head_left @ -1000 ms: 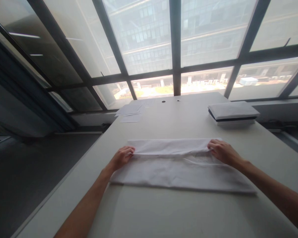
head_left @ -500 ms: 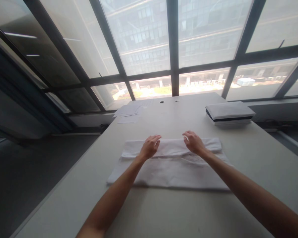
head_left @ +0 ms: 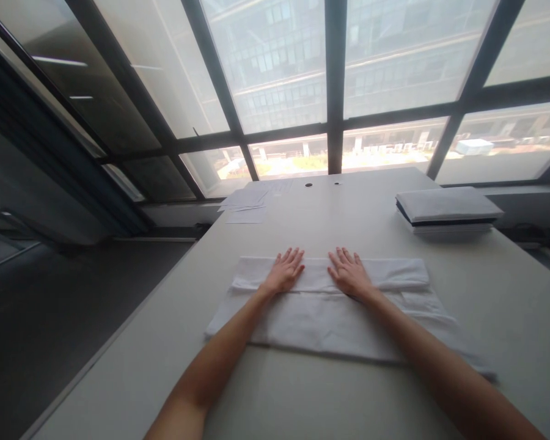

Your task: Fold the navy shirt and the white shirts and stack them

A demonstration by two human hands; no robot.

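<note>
A white cloth [head_left: 330,321] lies spread across a pale table [head_left: 302,397], its far edge folded over toward me into a narrow band. My left hand [head_left: 285,271] rests flat on that folded band, fingers stretched out and apart. My right hand [head_left: 348,272] lies flat on the band just to the right, fingers also spread. Neither hand holds anything. Both forearms reach over the near part of the cloth.
A stack of folded white and dark items [head_left: 448,211] sits at the far right of the table. Loose white sheets [head_left: 246,205] lie at the far left corner. Two small holes [head_left: 321,183] mark the table's far edge, below large windows.
My hands let go of the fold's two ends, moved in to the middle of the band, and now press flat on it with fingers spread.
</note>
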